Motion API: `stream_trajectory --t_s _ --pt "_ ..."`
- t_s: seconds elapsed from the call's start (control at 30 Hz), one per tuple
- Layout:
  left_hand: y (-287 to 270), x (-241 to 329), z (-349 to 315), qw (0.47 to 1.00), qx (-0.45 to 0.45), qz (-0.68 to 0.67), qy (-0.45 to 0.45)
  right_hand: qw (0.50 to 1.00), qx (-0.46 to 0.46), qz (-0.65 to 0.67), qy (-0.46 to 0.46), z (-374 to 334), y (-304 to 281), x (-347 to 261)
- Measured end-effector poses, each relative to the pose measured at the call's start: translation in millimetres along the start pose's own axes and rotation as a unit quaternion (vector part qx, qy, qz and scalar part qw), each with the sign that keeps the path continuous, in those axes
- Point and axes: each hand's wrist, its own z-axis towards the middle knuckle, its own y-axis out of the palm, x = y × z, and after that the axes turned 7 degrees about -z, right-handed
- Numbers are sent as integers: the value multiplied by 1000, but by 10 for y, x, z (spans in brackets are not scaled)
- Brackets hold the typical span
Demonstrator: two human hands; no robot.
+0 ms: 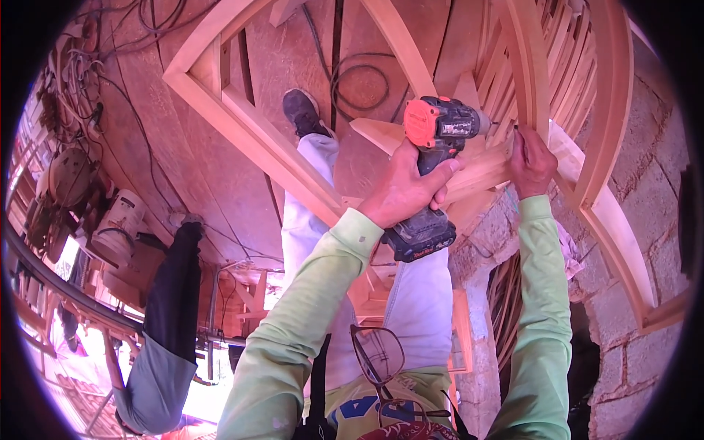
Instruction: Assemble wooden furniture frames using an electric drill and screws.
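While the left hand [407, 187] wraps around the grip of a cordless drill [433, 172], the right hand [532, 163] is closed on a wooden frame piece [484, 170], fingers curled over its upper edge. Drill: orange rear cap, dark body, black battery pack at the base, held near the middle of the view with its nose pointing right toward the right hand. Nose and right hand lie near each other; whether a bit touches the wood cannot be told. Frame piece: a pale rail running from the drill across to the right hand, where it meets a curved arch member [609, 110] and a row of slats [513, 81]. Both sleeves are light green. A second arched frame [249, 125] lies on the brown floor [147, 125] to the left, with a black cable [359, 81] coiled beyond it. A shoe [302, 111] and a pale trouser leg show beneath the drill. Glasses [378, 356] hang at the chest. Another person [172, 293] stands at lower left beside machinery [117, 227]. A block wall [638, 293] fills the right side.
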Motion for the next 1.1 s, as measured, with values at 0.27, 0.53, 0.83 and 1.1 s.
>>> stream_trajectory --t_s 0.27,0.53,0.83,1.1 --pt "-55 12 -120 1000 0 -2 17 995 -34 -68 -62 -46 -84 49" --pt "16 53 51 999 -21 -11 -22 996 -33 -80 35 10 -8 -48" --pt "62 104 189 999 -31 -15 -29 987 -90 -104 80 7 -37 -47" --pt "56 103 243 998 -47 1 -52 991 -74 -88 66 11 -20 -49"
